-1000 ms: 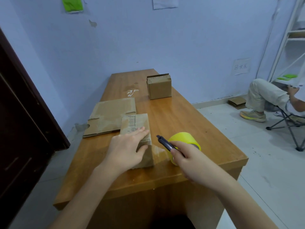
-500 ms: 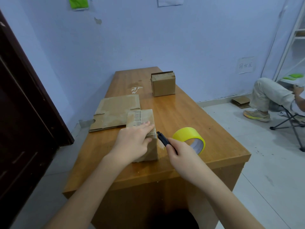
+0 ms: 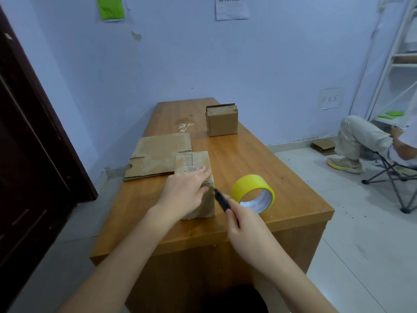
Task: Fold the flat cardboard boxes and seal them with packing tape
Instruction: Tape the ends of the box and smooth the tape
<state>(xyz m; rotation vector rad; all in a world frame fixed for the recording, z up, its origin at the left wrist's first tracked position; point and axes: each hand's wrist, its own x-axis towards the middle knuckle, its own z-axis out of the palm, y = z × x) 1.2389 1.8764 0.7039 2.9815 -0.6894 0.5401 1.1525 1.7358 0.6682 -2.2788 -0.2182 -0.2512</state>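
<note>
Nearest to us, our right hand (image 3: 244,224) curls round a black cutter (image 3: 222,201), its grip tight on the handle while the dark tip points up and left, right at the near right corner of the folded box (image 3: 196,177). Whether the tip actually touches the cardboard we cannot tell. Just left of it, our left hand (image 3: 184,190) lies flat on top of that box with straight fingers, pressing down and holding nothing in its grip; the fingertips reach the box's right edge. The box sits on the wooden worktop (image 3: 259,159) near its front edge, a printed label showing on its far top face.

Just right of the cutter a yellow tape roll (image 3: 252,190) stands on its edge on the worktop, its hollow core turned toward us.

Behind the box and to the left, a flat cardboard sheet (image 3: 158,154) lies on the worktop, its near right corner tucked against the box. Farther back on the right stands a second box (image 3: 222,122), upright, with its top closed.

Far right, off the worktop, a seated person's leg (image 3: 358,136) and shoe show beside a white shelf frame (image 3: 392,59).
</note>
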